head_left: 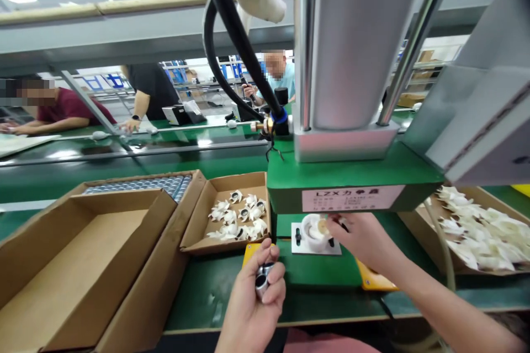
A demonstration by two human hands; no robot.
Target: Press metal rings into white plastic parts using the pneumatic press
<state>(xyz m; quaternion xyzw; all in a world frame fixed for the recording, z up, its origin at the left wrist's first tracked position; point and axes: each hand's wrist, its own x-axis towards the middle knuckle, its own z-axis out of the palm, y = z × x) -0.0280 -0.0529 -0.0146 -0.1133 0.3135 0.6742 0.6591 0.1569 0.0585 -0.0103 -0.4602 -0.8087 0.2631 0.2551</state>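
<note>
My left hand (pixel 259 298) is closed around small silver metal sleeves (pixel 261 284), their open round ends facing up between the fingers. Under the press head (pixel 356 185), my right hand (pixel 364 237) reaches in from the right with its fingers together. At its fingertips is a white fan wheel (pixel 322 226) with a beige round hub, partly hidden by the hand. The fan wheel is at the white round holder (pixel 311 236), which stands on a pale plate bolted to the green base. Whether it is fully seated I cannot tell.
A shallow box (pixel 194 240) holds several white fan wheels with dark centres. Left of it are a cardboard tray (pixel 62 265) and a box of metal sleeves (pixel 141 185). More white fan wheels (pixel 484 231) fill a box at right. Co-workers sit beyond the bench.
</note>
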